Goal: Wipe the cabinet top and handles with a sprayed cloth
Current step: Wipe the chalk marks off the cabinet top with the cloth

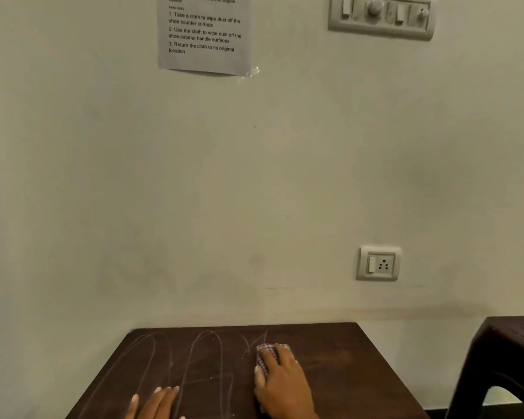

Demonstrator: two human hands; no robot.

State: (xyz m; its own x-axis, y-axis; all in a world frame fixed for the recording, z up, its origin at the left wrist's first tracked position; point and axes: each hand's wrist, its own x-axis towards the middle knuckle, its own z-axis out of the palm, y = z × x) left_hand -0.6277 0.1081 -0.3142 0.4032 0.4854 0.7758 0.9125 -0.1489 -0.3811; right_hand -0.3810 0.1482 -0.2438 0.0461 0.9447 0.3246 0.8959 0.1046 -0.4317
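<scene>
The right hand (280,376) presses a checked cloth (265,356) onto the dark cabinet worktop (339,367), fingers curled over it; the left hand (161,402) lies flat, fingers spread. Looping streaks (194,361) cover the left part, so the top looks partly wiped, while the handles, out of view, probably remain undone.

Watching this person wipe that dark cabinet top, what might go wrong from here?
The cloth is bunched small under the right hand, so passes may leave gaps, as the streaks on the cabinet top hint. The left hand resting flat on the wiped side might smudge it.
</scene>
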